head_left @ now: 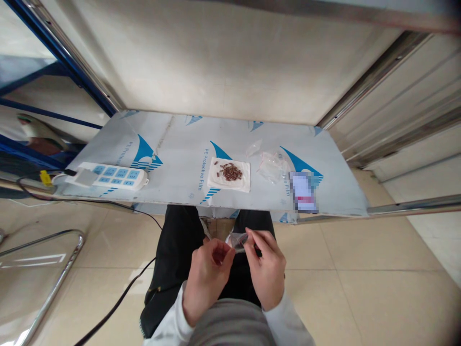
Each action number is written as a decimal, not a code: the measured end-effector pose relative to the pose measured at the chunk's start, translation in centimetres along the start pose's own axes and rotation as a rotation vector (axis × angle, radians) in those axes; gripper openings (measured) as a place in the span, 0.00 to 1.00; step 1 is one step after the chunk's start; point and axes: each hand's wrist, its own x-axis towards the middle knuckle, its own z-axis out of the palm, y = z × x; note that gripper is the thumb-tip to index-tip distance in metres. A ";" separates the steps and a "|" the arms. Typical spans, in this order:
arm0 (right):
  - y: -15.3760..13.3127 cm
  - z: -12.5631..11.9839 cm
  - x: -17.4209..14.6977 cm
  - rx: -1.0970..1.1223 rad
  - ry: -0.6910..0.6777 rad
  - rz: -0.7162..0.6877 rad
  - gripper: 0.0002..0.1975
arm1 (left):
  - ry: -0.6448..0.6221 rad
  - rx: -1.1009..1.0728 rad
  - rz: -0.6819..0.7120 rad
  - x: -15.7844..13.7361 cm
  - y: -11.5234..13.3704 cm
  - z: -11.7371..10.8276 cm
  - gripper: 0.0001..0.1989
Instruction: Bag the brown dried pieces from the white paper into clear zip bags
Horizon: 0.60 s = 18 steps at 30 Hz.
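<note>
Over my lap, a small clear plastic bag [238, 239] is stretched between my two hands. My left hand [211, 271] pinches its left edge between thumb and fingers. On the other side, my right hand [265, 266] grips the bag's right edge with its fingertips. Whether anything lies inside the bag is too small to tell. Beyond the hands, on the shelf, a heap of small brown pieces like screws [231, 173] rests on a white cloth or paper pad [216, 181]. Right of it lies a pile of clear plastic bags [272, 167], with one loose bag [254, 148] behind.
The shelf [180, 144] is covered in printed protective film. A phone [304, 192] lies near its front right edge. At the left is a white power strip [115, 177] with a black cable [122, 298] hanging down. A metal chair frame [72, 254] stands at the left.
</note>
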 end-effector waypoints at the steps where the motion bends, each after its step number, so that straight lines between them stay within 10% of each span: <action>1: 0.1 -0.3 0.1 0.026 -0.023 -0.020 0.12 | 0.013 -0.011 0.002 -0.2 0.1 -0.1 0.10; 4: 0.4 -1.5 0.5 0.193 -0.218 -0.081 0.14 | -0.026 -0.131 0.011 -0.4 0.6 -0.6 0.08; 9: 0.8 -2.6 1.9 0.440 -0.608 -0.209 0.53 | -0.292 -0.464 -0.045 0.1 2.1 -1.5 0.08; 14: 0.3 -2.0 3.3 0.506 -0.675 -0.101 0.23 | -0.205 -0.160 -0.020 0.6 3.4 -2.7 0.10; 18: 0.2 -1.8 4.2 0.450 -0.668 -0.103 0.17 | -0.040 0.154 0.100 1.1 4.4 -4.4 0.10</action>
